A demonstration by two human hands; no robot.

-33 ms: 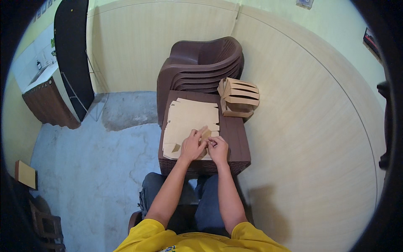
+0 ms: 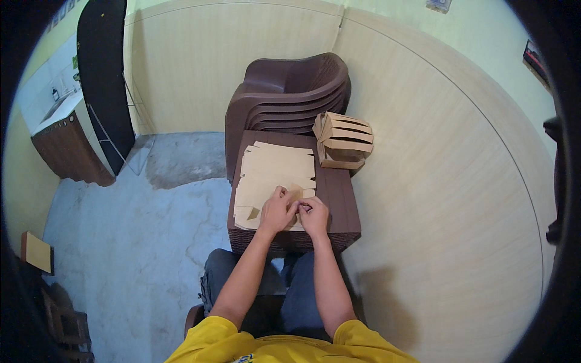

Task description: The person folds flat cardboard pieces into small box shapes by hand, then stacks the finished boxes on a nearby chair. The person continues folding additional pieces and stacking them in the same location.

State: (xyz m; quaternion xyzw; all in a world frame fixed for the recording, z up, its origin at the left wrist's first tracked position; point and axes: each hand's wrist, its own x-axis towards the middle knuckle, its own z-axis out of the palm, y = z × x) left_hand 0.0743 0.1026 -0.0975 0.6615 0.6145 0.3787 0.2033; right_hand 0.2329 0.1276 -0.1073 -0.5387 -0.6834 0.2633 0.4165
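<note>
Cardboard sheet [image 2: 269, 164]; left hand [image 2: 278, 214] touching, fingers bent; right hand [image 2: 314, 218], fingers curled

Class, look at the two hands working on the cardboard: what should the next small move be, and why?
Probably pinch the small darker flap more firmly along its fold: it appears raised between the left hand and right hand, whose fingers meet beside it, while the cardboard sheet around it lies flat.
</note>
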